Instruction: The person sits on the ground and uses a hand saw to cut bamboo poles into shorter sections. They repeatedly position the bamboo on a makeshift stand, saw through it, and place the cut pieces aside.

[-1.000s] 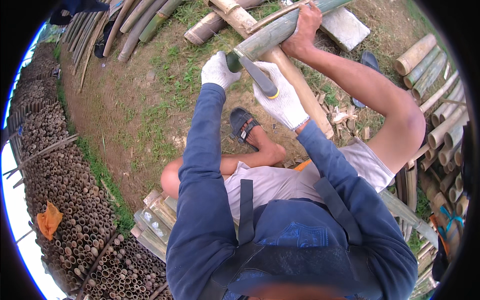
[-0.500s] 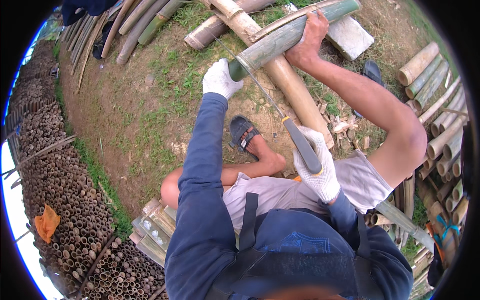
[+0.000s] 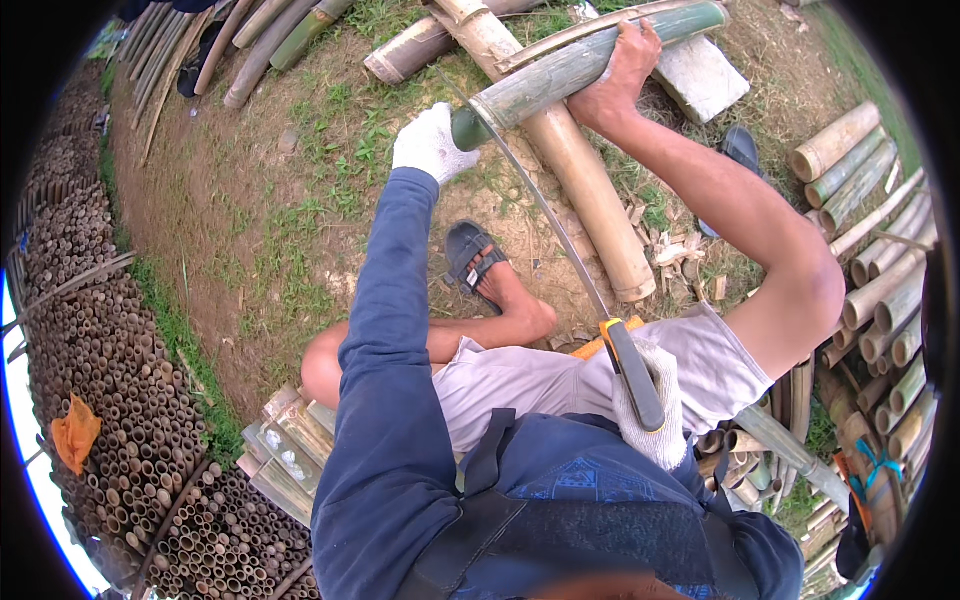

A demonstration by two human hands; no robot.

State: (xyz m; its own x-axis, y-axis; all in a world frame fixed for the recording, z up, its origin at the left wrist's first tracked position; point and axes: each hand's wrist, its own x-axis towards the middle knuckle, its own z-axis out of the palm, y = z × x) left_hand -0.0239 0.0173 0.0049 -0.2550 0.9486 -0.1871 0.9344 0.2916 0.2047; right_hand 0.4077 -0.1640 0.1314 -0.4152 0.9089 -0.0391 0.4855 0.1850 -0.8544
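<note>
A green bamboo pole slopes from lower left to upper right across a thick tan bamboo pole. My left hand, in a white knit glove, is closed around its near, darker end. In my right hand, also gloved, is the grey and yellow handle of a hand saw. The long blade lies across the green pole just to the right of my left hand, by a pale ring. My bare right foot presses on the pole farther along.
An empty sandal lies near a pale stone block. My other foot wears a sandal. Stacked bamboo pieces fill the left side, with an orange cloth on top. More cut poles lie at right.
My right hand has drawn the saw back toward my body, so more blade shows on the near side of the pole. My left hand still holds the pole's end.
</note>
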